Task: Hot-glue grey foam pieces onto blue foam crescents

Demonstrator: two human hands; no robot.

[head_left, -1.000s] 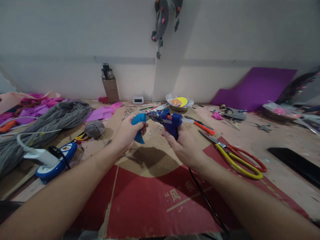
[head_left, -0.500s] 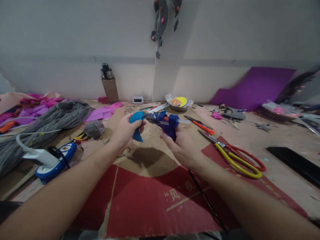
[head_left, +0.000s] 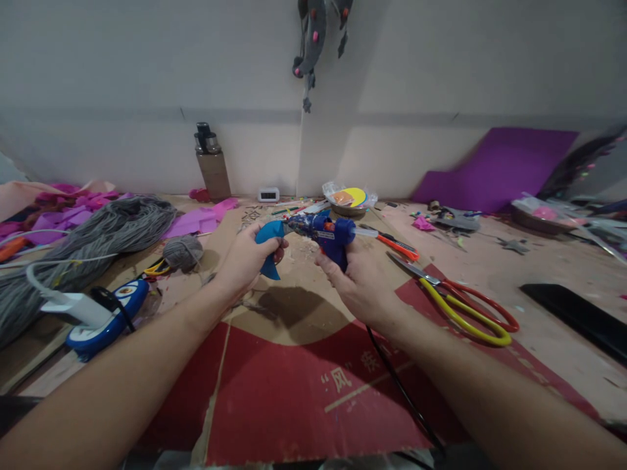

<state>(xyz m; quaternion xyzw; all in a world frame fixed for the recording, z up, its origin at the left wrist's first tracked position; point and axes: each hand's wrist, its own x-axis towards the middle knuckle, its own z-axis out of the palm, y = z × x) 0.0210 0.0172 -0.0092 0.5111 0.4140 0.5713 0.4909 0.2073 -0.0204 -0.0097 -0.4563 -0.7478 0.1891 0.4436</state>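
My left hand (head_left: 247,260) pinches a curved piece of blue felt (head_left: 270,232) above the cardboard. Wrapped round the handle of a blue hot glue gun (head_left: 333,236) is my right hand (head_left: 356,277). The gun's nozzle points left and meets the upper right edge of the felt; whether it touches I cannot tell. A clear glue stick (head_left: 365,232) sticks out of the gun's back, and its black cord (head_left: 399,385) trails down over the red printed cardboard (head_left: 279,398). My fingers hide part of the felt.
Red and yellow scissors (head_left: 463,303) and an orange-handled cutter (head_left: 398,247) lie to the right, near a black flat object (head_left: 573,320). At left are grey yarn (head_left: 117,225), a yarn ball (head_left: 182,252) and a blue power strip (head_left: 108,326). A purple sheet (head_left: 509,170) leans on the wall.
The glue gun and my right hand have shifted very slightly to the right. Both hands keep their hold. The whole view has moved a little.
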